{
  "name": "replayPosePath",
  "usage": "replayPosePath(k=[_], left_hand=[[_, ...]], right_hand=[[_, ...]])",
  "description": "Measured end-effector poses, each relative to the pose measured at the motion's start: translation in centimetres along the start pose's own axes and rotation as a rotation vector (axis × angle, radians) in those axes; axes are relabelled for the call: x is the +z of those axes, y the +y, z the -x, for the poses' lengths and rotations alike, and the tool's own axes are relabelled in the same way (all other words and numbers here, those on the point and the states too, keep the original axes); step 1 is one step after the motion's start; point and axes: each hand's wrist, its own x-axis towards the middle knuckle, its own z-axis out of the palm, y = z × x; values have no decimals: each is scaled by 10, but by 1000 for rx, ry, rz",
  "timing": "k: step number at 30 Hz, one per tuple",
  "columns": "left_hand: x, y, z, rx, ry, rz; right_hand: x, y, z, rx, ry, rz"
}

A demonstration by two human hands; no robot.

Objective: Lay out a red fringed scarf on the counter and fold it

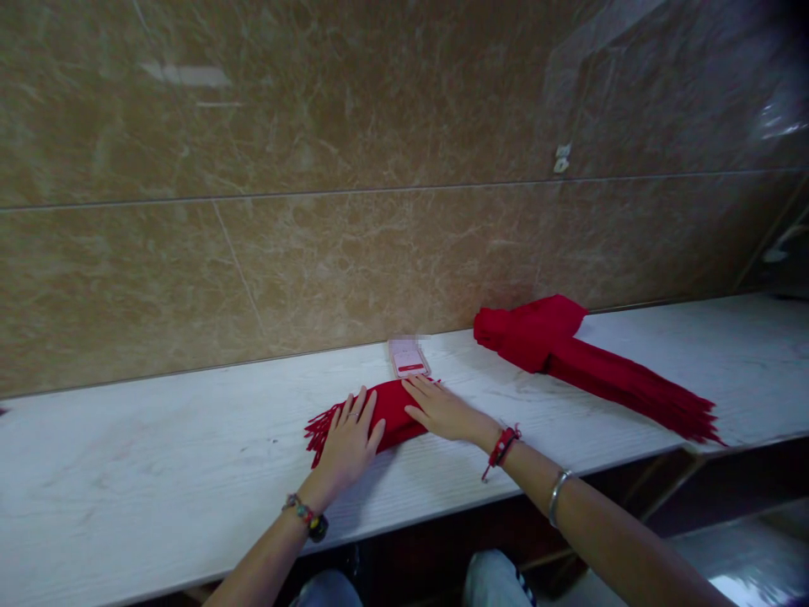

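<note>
A folded red scarf (393,410) with fringe at its left end lies on the white wood-grain bench top. My left hand (350,438) rests flat across its left part, just beside the fringe, with fingers stretched out. On the scarf's right end lies my right hand (441,409), palm down and fingers extended. Both hands press on the cloth without gripping it. Right behind the scarf is a phone (409,357) with a lit screen, close to my right fingertips.
A second red scarf (556,341), knotted or bundled at one end, stretches toward the bench's right front edge. A brown marble-tiled wall (354,261) rises along the back of the white bench (158,472). My knees (496,577) are below the front edge.
</note>
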Motion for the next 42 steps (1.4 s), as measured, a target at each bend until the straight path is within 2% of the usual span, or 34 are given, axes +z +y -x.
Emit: replayPosePath(k=[4,6,8,10,12,15,17,20,22,24,27,29,31,33,36,39,42], left_hand=[[-11,-7,-1,-92,-112,64],[-21,-5,-5,-113,-140,70],[-27,0,-10,-84,-106,54],[-25,1,-14,-41,-74,41],[-14,-4,-13,-42,-61,47],[6,-22,-4,-95,-59,77],[12,-36,4,-144,-97,93],[4,-51,11,-207,-204,104],[-9,-54,11,-228,-219,96],[-24,-50,9,-189,-138,56],[-40,-31,3,50,32,-38],[-42,-12,-3,219,69,-92],[-38,6,-10,302,67,-130],[-30,21,-18,324,57,-162],[-18,33,-28,306,36,-215],[-14,31,-31,296,24,-239],[-19,18,-29,320,15,-227]], right_hand=[[-19,-7,-10,17,-49,43],[-28,-15,-21,-7,6,66],[-33,-23,-31,-45,74,77],[-29,-28,-36,-68,83,77],[-18,-29,-34,-60,47,72],[-2,-23,-22,-31,47,62],[1,-17,-13,-33,56,51],[-6,-8,-6,-87,25,22],[-14,-1,-4,-135,23,-4],[-21,10,-3,-158,42,-46],[-27,31,0,-107,87,-147],[-28,46,2,-32,101,-216],[-26,57,7,41,93,-257],[-23,62,11,49,56,-287],[-14,60,16,-47,-33,-339],[-6,53,18,-112,-91,-281],[4,50,21,-155,-77,-132]])
